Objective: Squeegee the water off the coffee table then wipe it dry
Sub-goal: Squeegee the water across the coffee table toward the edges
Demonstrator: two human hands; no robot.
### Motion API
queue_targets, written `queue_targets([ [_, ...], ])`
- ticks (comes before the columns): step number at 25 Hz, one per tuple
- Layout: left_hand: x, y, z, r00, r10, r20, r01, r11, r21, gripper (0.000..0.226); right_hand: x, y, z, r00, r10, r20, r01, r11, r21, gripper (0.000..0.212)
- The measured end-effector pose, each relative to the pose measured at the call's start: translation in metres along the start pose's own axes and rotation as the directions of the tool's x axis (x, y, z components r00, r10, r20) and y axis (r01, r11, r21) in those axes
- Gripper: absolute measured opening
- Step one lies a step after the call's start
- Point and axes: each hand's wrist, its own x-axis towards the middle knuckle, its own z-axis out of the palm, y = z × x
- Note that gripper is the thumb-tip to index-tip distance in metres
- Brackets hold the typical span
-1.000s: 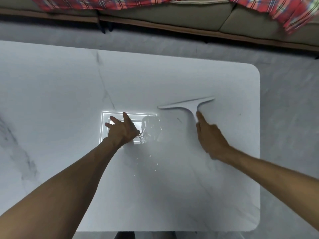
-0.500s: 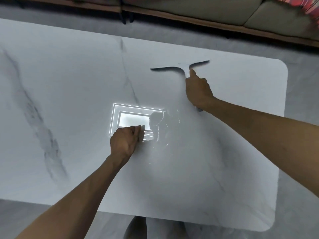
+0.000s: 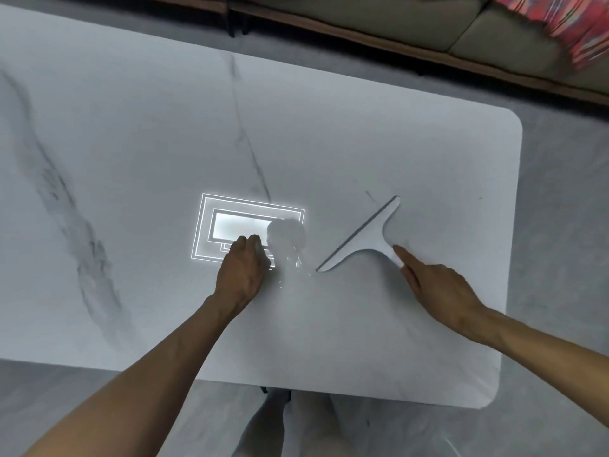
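We were in a home living room: a low marble-look coffee table point(image 3: 329, 127) on grey floor point(image 3: 560, 192), with a sofa point(image 3: 395, 14) just past its far edge and a plaid throw point(image 3: 560, 24) on it.
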Motion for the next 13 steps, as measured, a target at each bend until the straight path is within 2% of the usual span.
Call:
queue_targets([
  [2,-0.005,-0.002,-0.004,0.999,-0.021,0.025,0.021,1.0,0.014,0.035,-0.005,0.001,-0.015,1.0,0.023,0.0,-0.023,0.998,0.052,0.05],
  [5,-0.011,-0.022,-0.01,0.995,0.096,0.034,-0.101,0.966,0.238,0.046,0.038,-0.023,-0.055,0.985,0.053,-0.166,-0.025,0.985,0.172,0.043],
  [6,-0.013,-0.029,-0.012,0.992,0.115,0.051,-0.124,0.959,0.255,0.052,0.062,-0.039,-0.068,0.974,0.091,-0.209,-0.037,0.967,0.252,0.037],
  [7,-0.014,-0.035,-0.014,0.993,0.102,0.053,-0.112,0.962,0.249,0.055,0.087,-0.057,-0.078,0.964,0.146,-0.223,-0.067,0.942,0.329,0.033],
  [9,-0.016,-0.046,-0.018,1.0,0.011,0.026,-0.016,0.981,0.195,0.046,0.135,-0.093,-0.095,0.945,0.224,-0.237,-0.111,0.905,0.411,0.039],
  [11,-0.017,-0.054,-0.021,1.0,-0.012,0.016,0.009,0.987,0.158,0.046,0.155,-0.132,-0.101,0.94,0.242,-0.24,-0.121,0.895,0.43,0.045],
  [13,-0.021,-0.063,-0.025,0.997,-0.029,0.068,0.017,0.985,0.169,0.047,0.145,-0.156,-0.069,0.96,0.179,-0.216,-0.101,0.939,0.33,0.049],
])
